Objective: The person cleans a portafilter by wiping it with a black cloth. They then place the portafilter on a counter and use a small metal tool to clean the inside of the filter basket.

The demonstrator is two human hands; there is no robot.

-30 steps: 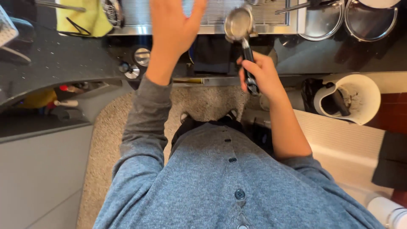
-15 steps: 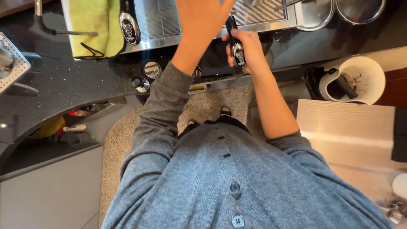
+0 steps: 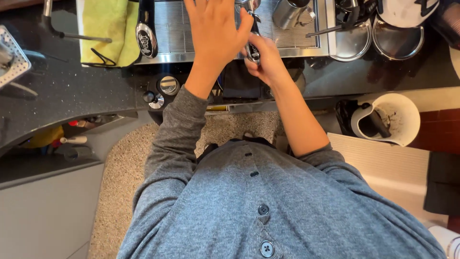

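Portafilter handle (image 3: 252, 45) is running near-to-far over the far steel drip grate (image 3: 191, 24), right hand (image 3: 268, 62) is clamping its near end, left hand (image 3: 215, 29) is spreading open fingers just left of it, touching the handle's far part.

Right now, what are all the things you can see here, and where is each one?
Cloth: one, yellow-green, top left on the machine.
Drip grate: one, silver, top middle.
Portafilter handle: one, black and silver, in the right hand.
Spare handle: one, black, beside the cloth.
Metal jug: one, silver, on the grate.
Metal bowls: two, silver, top right.
Bin: one, white, right of the counter.
Counter: one, black speckled, left.
Left hand: open, above the grate.
Right hand: gripping the handle.
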